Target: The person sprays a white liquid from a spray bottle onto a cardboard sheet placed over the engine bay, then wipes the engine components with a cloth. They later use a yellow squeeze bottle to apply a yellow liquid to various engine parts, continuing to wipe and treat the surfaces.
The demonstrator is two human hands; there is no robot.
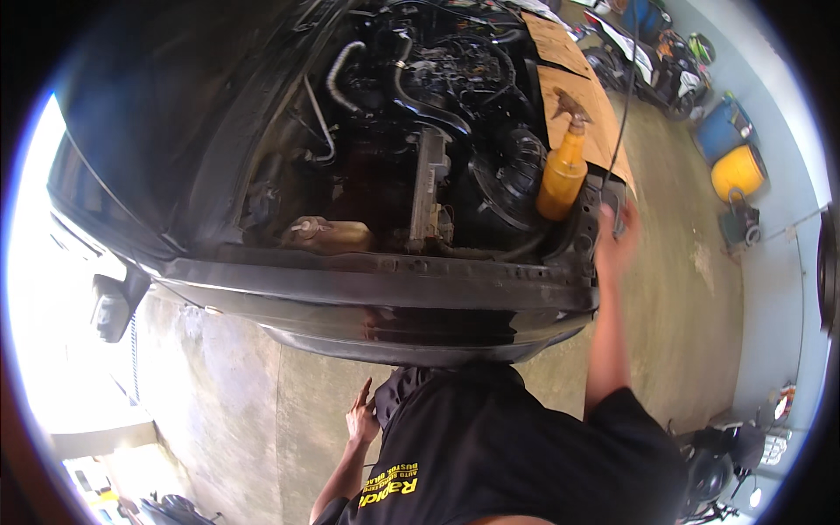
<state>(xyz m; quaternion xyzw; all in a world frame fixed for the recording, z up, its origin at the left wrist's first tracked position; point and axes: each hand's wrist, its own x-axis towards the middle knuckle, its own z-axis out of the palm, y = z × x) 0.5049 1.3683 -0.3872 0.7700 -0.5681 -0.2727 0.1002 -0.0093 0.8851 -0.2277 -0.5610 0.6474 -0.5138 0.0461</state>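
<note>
The right hand (pixel 615 238) reaches up to the corner of the car's open engine bay (pixel 411 131), and it is blurred, so whether its fingers are curled on something or spread cannot be told; a small dark piece seems to sit at the fingertips against the corner of the front panel (pixel 385 280), but its shape is lost in the smear. Just beside that hand, on the same corner, stands an orange spray bottle (pixel 562 175), upright, with a darker trigger head on top; it is a plain tapered bottle, amber-orange, its lower part partly cut by the black bodywork in front of it. A thin dark cable (pixel 625 96) runs down past the bottle toward the hand. The left hand (pixel 361 416) hangs low at the person's side, below the bumper (pixel 420 337), fingers loosely straight and together, holding nothing, well apart from the car. The black shirt fills the lower middle and hides the person's legs. Inside the bay, hoses, a round black housing and a pale translucent reservoir (pixel 328 234) show, while the deeper parts sink into shadow and cannot be made out. Flat sheets of cardboard (pixel 573 83) lie over the far side of the bay behind the bottle. Beyond, on the concrete floor, stand a blue drum (pixel 719 129) and a yellow drum (pixel 738 171) near the wall, with parked motorcycles (pixel 652 61) cut off at the rim. The left edge is washed out by daylight.
</note>
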